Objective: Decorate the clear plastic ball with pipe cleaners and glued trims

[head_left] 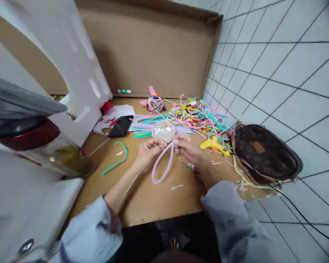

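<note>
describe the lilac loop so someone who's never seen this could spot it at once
Start at the brown table and find the left hand and right hand, close together near its middle. The lilac loop runs from between them toward the person, nearer than the clear ball. Unlike the straight lilac strips beyond the ball, it closes into a teardrop.

A dark phone (121, 126) lies at left; a brown bag (265, 151) sits beside the tiled wall (276, 69).

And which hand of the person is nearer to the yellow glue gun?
The right hand. The yellow glue gun lies just to its right. The left hand is farther away, on the other side of the purple loop.
</note>
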Demonstrator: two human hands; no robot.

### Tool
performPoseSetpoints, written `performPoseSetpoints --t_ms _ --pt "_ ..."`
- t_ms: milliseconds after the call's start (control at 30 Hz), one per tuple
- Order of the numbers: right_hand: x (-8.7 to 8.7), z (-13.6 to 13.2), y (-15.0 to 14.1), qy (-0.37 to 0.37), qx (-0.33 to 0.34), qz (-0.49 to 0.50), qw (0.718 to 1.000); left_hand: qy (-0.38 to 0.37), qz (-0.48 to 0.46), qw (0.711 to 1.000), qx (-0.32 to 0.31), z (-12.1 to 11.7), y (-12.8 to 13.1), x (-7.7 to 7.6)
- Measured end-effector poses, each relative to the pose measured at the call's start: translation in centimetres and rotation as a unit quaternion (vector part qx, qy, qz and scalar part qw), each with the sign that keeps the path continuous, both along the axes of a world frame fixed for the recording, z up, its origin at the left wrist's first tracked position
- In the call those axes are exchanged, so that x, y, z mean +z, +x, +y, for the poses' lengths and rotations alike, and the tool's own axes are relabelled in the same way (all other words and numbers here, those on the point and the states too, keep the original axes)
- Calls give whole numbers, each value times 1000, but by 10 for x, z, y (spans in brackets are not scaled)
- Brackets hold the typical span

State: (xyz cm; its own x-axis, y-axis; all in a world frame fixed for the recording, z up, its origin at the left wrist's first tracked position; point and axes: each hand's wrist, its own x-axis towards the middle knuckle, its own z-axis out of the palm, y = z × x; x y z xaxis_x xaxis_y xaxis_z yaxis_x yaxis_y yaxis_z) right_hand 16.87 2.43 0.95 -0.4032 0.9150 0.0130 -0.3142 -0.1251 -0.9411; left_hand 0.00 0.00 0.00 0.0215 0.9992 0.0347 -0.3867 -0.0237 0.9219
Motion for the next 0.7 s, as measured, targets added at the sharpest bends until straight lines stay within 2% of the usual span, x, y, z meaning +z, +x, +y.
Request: performPoseSetpoints --t_ms 367,533,700 --pt "1 -3 -2 4 21 5 1000 -40 -49 998 -22 -1 -1 2" --pt "2 -4 -3 9 25 2 1000 36 3 999 -41 1 -3 -3" --pt "3 -7 -5 22 29 -6 999 95 113 988 -53 1 -4 -11"
